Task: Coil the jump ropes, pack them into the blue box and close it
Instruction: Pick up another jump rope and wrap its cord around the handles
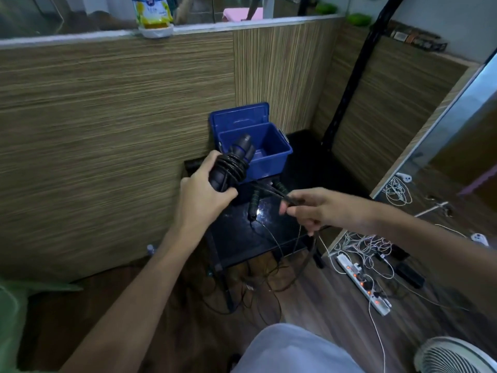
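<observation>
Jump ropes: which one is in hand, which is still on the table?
The blue-ringed jump rope, gripped by the left hand, cord pinched by the right hand. The green-handled rope lies untouched on the black table.

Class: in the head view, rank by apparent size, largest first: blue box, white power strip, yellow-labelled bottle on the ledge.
1. blue box
2. white power strip and yellow-labelled bottle: similar in extent, and the bottle is cropped, so unranked.

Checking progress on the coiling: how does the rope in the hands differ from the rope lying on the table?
The held rope has cord wound round its handles, gripped by the left hand; the table rope lies uncoiled, cord trailing off the edge. The right hand pinches the held rope's cord; nothing touches the other. Both are dark.
</observation>
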